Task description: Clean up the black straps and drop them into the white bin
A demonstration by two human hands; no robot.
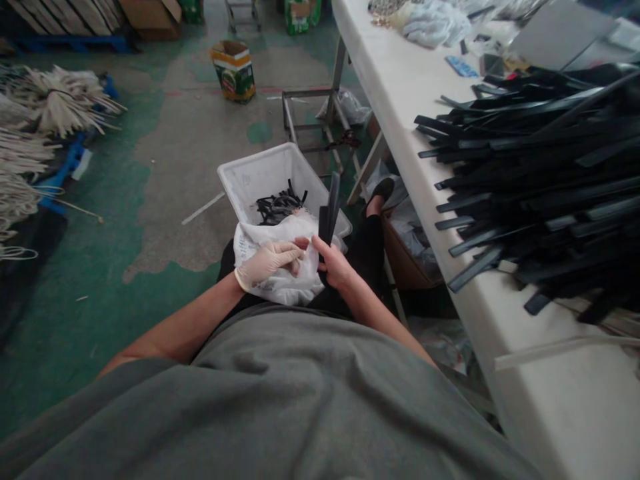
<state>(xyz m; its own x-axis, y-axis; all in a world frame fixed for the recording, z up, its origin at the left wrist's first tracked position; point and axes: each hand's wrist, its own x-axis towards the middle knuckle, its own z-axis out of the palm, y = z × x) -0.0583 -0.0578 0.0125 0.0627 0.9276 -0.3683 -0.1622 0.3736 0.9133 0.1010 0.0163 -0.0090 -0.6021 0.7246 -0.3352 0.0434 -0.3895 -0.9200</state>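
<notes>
My right hand [336, 265], bare, is wrapped round a few flat black strips [330, 203] that stand up from the fist. My left hand [267, 263] wears a pale thin glove. Its fingers are pinched together beside the right hand, and whatever is between them is too small to make out. Beneath both hands a white plastic bag or sheet [255, 237] lies over my lap and the near rim of a white bin [237, 175]. Short black pieces [280, 205] are heaped inside that bin.
To the right, a white table [400, 87] bears a big pile of long black strips [545, 173]. Under it stands a cardboard box with plastic bags [415, 230]. A metal frame [313, 127] stands beyond the bin, near a green-yellow carton [234, 72]. Bundled pale cords [60, 107] lie at left.
</notes>
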